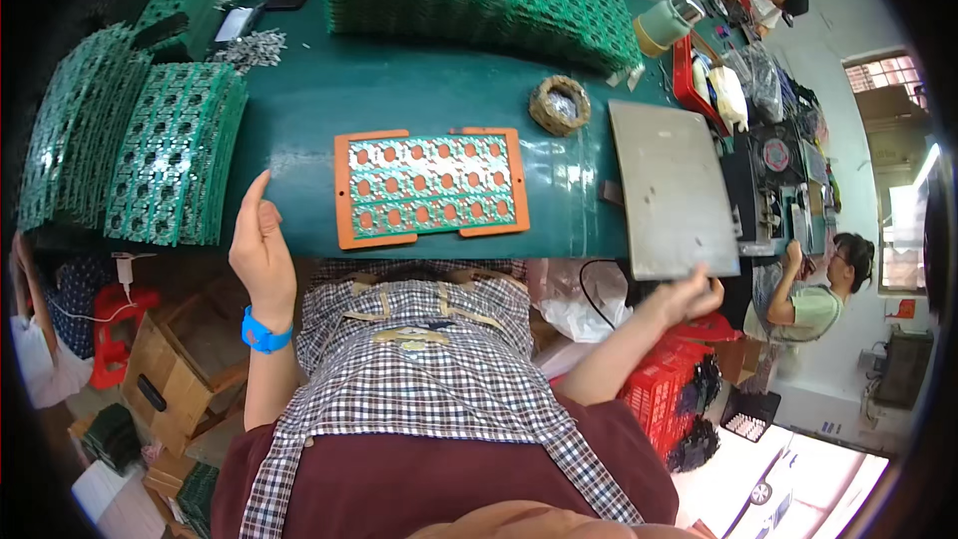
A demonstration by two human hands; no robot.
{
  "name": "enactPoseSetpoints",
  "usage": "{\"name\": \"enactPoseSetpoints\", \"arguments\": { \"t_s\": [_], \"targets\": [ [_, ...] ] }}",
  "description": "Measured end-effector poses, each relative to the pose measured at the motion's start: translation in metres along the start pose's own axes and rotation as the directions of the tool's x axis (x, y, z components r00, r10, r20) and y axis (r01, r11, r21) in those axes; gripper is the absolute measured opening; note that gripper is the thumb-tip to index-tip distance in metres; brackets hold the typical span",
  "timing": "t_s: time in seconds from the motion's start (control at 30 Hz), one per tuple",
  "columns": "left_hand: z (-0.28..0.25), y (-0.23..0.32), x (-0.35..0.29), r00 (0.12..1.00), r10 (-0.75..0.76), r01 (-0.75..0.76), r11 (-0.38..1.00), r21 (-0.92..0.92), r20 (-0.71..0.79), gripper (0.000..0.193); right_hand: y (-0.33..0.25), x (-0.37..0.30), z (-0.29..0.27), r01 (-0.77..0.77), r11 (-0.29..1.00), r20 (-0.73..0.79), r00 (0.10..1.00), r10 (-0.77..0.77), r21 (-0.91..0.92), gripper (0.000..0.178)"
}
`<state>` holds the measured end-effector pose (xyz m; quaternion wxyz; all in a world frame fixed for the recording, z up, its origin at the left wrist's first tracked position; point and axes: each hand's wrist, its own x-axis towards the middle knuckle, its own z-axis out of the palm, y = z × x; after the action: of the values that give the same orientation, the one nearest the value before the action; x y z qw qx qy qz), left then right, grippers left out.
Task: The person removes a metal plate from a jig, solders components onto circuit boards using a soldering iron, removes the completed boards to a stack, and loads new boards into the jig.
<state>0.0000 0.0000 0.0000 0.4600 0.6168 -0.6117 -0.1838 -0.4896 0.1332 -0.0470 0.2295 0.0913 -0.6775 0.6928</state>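
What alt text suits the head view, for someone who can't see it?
A circuit panel lies in an orange frame on a green table before a person in a checked apron. Their right hand is at the near edge of a grey plate; the left hand is open. Stacked green panels stand beyond and left.
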Motion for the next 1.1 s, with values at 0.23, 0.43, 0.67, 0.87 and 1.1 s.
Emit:
{"name": "enactPoseSetpoints", "arguments": {
  "t_s": [0.23,0.43,0.67,0.87,1.1],
  "targets": [
    [0.026,0.017,0.003,0.972,-0.037,0.128,0.911,-0.391,0.231,0.034,-0.185,-0.016,-0.029,-0.097,0.990,0.322,0.945,0.059,0.103,0.026],
    [0.045,-0.004,-0.008,0.844,-0.184,0.441,0.772,-0.457,0.504,0.041,-0.105,-0.089,0.072,0.248,0.958,0.912,0.340,-0.228,0.147,0.014],
    [0.043,0.011,-0.024,0.894,-0.165,-0.035,0.901,0.432,0.417,0.042,-0.086,-0.114,0.083,0.561,0.822,0.988,0.045,-0.151,0.100,0.029],
    [0.031,0.003,0.001,0.933,-0.056,-0.082,0.929,0.360,0.355,0.038,-0.099,-0.128,0.082,0.515,0.853,0.985,0.091,-0.146,0.079,0.018],
    [0.034,0.029,0.003,0.905,-0.019,-0.080,0.974,0.212,0.424,0.040,-0.086,-0.099,0.043,0.240,0.968,0.937,0.314,-0.155,0.080,0.024]
  ]
}}
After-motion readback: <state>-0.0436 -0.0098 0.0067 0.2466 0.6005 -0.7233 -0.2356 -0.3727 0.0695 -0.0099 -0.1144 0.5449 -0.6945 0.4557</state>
